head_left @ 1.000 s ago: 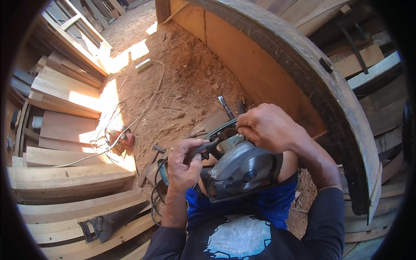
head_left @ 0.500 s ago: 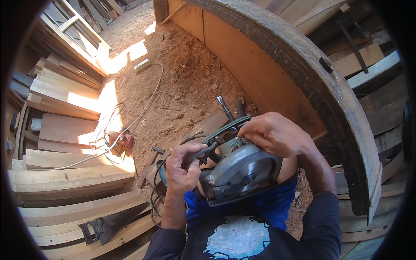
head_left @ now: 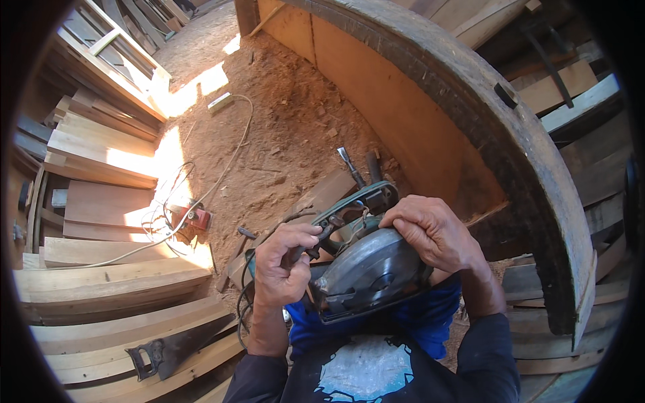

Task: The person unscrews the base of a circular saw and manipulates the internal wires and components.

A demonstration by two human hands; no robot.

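A circular saw lies across my lap, its round blade and metal guard facing up. Its green-edged handle housing looks opened, with thin wires showing inside. My left hand is closed, pinching a dark curved piece beside the housing; whether that piece is joined to the saw I cannot tell. Over the guard's upper edge, near the wires, my right hand has its thumb and fingers pressed together. What they pinch, if anything, is hidden. Past the saw, a chisel-like tool with a flat metal tip points away.
A large curved wooden piece arches along the right. Stacked boards fill the left, with a handsaw on top. A red power tool, a pale cord and a power strip lie on the sawdust-covered floor.
My right hand has drawn back to the right, away from the wires, uncovering more of the handle housing. My left hand has shifted slightly and still grips the dark curved piece.
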